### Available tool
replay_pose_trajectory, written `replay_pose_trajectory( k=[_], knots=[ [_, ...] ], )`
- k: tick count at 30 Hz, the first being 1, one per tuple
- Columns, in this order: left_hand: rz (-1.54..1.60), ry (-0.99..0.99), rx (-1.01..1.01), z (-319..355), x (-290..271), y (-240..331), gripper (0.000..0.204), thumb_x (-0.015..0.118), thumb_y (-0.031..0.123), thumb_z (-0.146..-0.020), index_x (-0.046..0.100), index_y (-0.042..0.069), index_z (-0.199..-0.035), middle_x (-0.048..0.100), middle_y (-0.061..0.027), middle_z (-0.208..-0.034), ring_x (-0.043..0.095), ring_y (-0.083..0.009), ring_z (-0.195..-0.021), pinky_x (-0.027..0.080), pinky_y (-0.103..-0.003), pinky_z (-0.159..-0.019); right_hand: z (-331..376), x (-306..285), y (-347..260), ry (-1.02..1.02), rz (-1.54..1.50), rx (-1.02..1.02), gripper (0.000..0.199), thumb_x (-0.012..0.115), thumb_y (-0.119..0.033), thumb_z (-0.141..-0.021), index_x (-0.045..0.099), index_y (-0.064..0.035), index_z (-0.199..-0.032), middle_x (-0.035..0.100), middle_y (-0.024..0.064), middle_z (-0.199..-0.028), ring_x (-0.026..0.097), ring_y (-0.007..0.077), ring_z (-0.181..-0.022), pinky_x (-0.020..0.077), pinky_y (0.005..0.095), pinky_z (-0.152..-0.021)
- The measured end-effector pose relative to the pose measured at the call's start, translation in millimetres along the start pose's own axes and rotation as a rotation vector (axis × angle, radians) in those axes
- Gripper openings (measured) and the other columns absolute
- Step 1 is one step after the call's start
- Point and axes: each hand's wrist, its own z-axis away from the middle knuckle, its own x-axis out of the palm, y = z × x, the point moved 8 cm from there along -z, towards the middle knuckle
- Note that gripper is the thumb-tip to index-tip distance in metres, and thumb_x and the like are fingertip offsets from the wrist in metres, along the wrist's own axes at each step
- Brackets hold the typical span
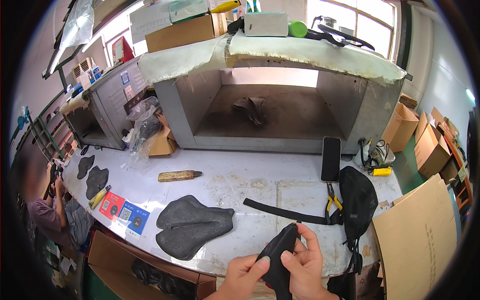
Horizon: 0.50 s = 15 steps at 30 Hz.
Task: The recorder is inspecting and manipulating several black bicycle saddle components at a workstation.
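Observation:
Close to the table's front edge, my left hand (245, 274) and my right hand (306, 266) grip a black bicycle saddle (278, 260). Each thumb presses on its smooth surface, and the fingers curl round its edges; its lower end runs out of the picture. Left of my hands lies a wide black saddle pad (194, 227) with a groove along its middle. Beyond that sits a wooden-handled tool (179, 176). To the right, pliers with yellow handles (332, 202) rest by a black strap (290, 211) and a black bag (358, 194).
A grey metal box oven (175, 117), with a dark crumpled piece (251, 109) inside, stands at the back. A phone (330, 159) leans before it. Smaller black pads (97, 181) lie far left. An open carton (107, 257) stands below the front edge; another person (50, 215) sits at left.

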Motion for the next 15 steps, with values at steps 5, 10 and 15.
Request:
replay_pose_trajectory(
  k=[5, 10, 15],
  knots=[
    [0.154, 0.109, -0.048, 0, -1, -15, 0.026, 0.054, 0.026, -0.096, 0.058, 0.002, -0.088, 0.05, 0.0039, -0.061, 0.048, -0.0039, -0.054, 0.035, -0.019, -0.048, -6, -10, 16, 0.012, -0.035, 0.173, 0.053, 0.06, -0.005, -0.09, 0.035, -0.0019, -0.137, 0.06, 0.0109, -0.11, 0.059, 0.0153, -0.093, 0.0483, 0.0265, -0.079],
    [-0.332, 0.165, 0.268, 7, 16, -22, 0.048, 0.043, 0.046, -0.096, 0.048, 0.003, -0.117, 0.06, -0.0148, -0.104, 0.06, -0.0318, -0.1, 0.051, -0.037, -0.074, -12, -21, 33, 0.133, -0.098, 0.368, 0.053, 0.056, -0.004, -0.09, 0.033, -0.0062, -0.138, 0.061, 0.0134, -0.105, 0.062, 0.0204, -0.095, 0.0534, 0.0356, -0.082],
    [-0.383, 0.17, 0.387, 5, 1, 1, 0.026, 0.054, 0.027, -0.096, 0.056, 0.001, -0.098, 0.055, -0.0025, -0.068, 0.052, -0.0066, -0.059, 0.04, -0.018, -0.05, -3, -21, 40, 0.179, -0.118, 0.392, 0.049, 0.052, -0.005, -0.093, 0.034, -0.0063, -0.138, 0.059, 0.0144, -0.109, 0.063, 0.0216, -0.093, 0.0547, 0.0361, -0.082]
  ],
)
